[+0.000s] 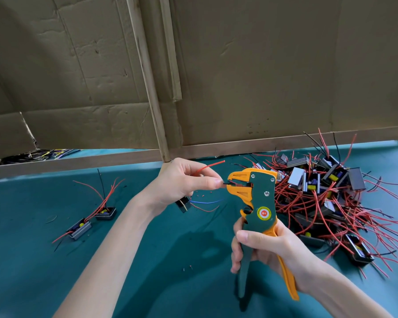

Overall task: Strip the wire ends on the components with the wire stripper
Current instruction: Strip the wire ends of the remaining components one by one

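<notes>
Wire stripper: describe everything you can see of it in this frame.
The wire stripper has a dark green plastic-looking body, orange jaws, silver rivets and a round yellow-red label. It is held upright above the teal table, the right hand gripping its green and orange handles. Its jaws point left onto a black wire pinched by the left hand.

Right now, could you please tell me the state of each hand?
Left hand: closed, pinching a black wire at the wire stripper head.
Right hand: closed, gripping the wire stripper handles.
</notes>
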Demonstrator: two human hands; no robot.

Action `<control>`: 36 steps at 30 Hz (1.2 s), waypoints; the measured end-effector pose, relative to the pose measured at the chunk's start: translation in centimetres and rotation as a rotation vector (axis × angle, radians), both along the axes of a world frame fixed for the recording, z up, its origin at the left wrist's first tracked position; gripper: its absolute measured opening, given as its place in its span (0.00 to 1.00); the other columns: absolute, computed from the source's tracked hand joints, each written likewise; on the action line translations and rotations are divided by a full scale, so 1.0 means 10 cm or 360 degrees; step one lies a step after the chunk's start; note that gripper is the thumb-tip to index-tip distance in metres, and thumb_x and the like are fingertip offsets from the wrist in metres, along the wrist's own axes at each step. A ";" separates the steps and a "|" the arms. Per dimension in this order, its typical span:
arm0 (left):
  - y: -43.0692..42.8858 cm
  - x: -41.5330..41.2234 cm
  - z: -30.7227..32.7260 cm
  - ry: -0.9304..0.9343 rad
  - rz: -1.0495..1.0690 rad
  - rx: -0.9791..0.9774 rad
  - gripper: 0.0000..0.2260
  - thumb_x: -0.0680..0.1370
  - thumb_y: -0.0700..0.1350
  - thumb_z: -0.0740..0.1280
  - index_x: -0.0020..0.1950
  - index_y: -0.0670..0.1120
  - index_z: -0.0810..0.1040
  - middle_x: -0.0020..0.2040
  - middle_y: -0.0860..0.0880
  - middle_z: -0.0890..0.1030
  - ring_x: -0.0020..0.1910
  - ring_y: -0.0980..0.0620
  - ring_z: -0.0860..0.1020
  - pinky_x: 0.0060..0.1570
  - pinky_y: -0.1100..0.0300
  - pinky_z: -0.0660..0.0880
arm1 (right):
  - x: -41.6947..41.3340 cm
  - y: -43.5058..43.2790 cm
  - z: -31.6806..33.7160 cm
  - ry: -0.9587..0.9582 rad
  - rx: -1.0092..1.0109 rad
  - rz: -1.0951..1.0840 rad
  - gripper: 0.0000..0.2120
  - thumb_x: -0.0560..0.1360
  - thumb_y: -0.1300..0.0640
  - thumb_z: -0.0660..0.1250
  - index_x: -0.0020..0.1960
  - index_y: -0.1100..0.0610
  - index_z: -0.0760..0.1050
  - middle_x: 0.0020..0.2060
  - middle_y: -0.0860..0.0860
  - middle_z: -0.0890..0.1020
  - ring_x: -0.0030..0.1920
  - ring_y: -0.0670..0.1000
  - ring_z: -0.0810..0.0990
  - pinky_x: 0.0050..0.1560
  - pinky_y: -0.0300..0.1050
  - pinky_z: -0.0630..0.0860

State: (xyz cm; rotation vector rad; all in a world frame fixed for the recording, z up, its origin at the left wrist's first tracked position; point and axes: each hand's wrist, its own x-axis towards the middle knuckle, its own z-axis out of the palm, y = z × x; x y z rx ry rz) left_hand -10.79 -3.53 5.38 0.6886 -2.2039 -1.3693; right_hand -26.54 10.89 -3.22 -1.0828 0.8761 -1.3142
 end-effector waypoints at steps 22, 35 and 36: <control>-0.06 -0.01 -0.06 0.0183 -0.0032 0.0098 0.10 0.76 0.52 0.64 0.37 0.50 0.79 0.32 0.54 0.69 0.31 0.54 0.59 0.32 0.65 0.59 | 0.04 -0.03 0.08 -0.0312 0.0037 -0.0294 0.05 0.67 0.63 0.70 0.42 0.62 0.76 0.36 0.65 0.77 0.37 0.64 0.79 0.39 0.52 0.79; 0.05 -0.04 -0.01 0.0050 -0.0007 -0.0165 0.05 0.76 0.48 0.70 0.43 0.49 0.85 0.32 0.48 0.77 0.33 0.58 0.70 0.34 0.66 0.67 | 0.05 -0.01 0.01 -0.0098 -0.0040 -0.0101 0.08 0.67 0.59 0.74 0.44 0.59 0.78 0.37 0.63 0.79 0.39 0.64 0.80 0.45 0.58 0.78; 0.06 -0.04 0.00 0.0044 -0.0009 -0.0162 0.05 0.77 0.47 0.70 0.43 0.49 0.85 0.33 0.49 0.77 0.33 0.58 0.69 0.33 0.67 0.67 | 0.05 0.00 0.02 -0.0098 -0.0050 -0.0099 0.08 0.67 0.59 0.73 0.44 0.59 0.78 0.37 0.63 0.79 0.39 0.64 0.80 0.45 0.58 0.78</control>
